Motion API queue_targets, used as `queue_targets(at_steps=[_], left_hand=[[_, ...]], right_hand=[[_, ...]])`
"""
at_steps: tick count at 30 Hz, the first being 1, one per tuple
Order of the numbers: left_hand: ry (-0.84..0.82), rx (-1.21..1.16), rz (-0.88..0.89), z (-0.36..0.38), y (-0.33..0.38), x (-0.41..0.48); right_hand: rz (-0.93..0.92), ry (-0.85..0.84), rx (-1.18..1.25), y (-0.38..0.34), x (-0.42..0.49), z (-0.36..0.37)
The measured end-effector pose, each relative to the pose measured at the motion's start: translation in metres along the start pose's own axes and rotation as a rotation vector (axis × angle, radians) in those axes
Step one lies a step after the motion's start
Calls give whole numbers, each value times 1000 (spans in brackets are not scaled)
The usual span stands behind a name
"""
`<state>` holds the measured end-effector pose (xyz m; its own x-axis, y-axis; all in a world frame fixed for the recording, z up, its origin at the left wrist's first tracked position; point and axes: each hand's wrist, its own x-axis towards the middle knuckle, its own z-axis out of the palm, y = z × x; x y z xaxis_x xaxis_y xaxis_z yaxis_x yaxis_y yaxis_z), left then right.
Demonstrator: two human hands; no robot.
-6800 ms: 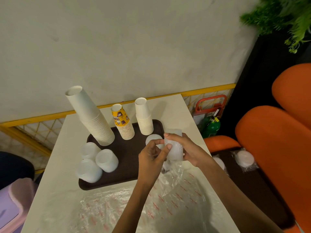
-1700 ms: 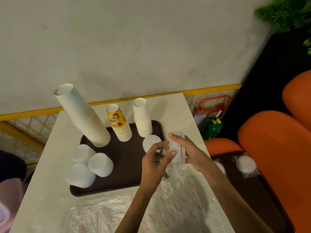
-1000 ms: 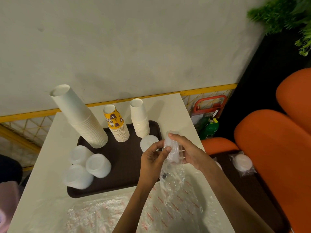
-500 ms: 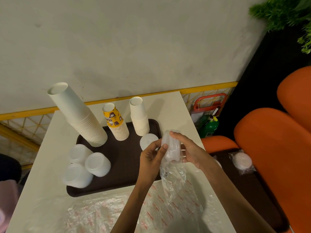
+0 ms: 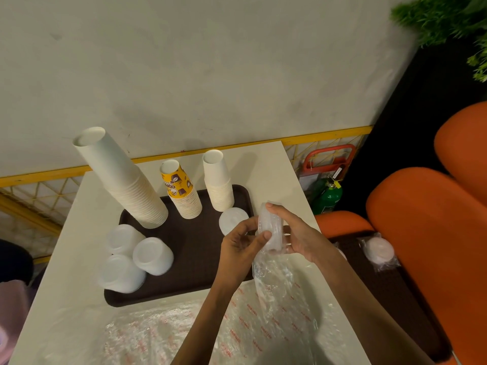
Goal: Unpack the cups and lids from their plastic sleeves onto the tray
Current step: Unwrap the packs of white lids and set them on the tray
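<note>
Head view: white table (image 5: 66, 299) agst pale wall (image 5: 210, 75), orange seats (image 5: 427, 233) at rt, brown tray (image 5: 195, 248) w/ cup stacks (image 5: 126, 185) & lid piles (image 5: 152, 255); left hand (image 5: 238, 248) & right hand (image 5: 297, 233) both gripped clear lid stack (image 5: 270, 230) over tray's rt edge, plastic sleeve (image 5: 274, 280) hanging below.
</note>
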<state>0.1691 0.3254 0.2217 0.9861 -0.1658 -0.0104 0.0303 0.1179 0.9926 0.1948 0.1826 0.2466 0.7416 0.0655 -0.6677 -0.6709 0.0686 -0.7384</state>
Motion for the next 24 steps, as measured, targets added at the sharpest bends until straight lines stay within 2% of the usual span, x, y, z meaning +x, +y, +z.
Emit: queue_targets(at_steps=[17, 24], left_hand=[[-19, 19, 4, -1, 4, 3], [-10, -2, -28, 3, 10, 2]], right_hand=[[3, 22, -4, -3, -1, -2], [-75, 41, -86, -2, -3, 1]])
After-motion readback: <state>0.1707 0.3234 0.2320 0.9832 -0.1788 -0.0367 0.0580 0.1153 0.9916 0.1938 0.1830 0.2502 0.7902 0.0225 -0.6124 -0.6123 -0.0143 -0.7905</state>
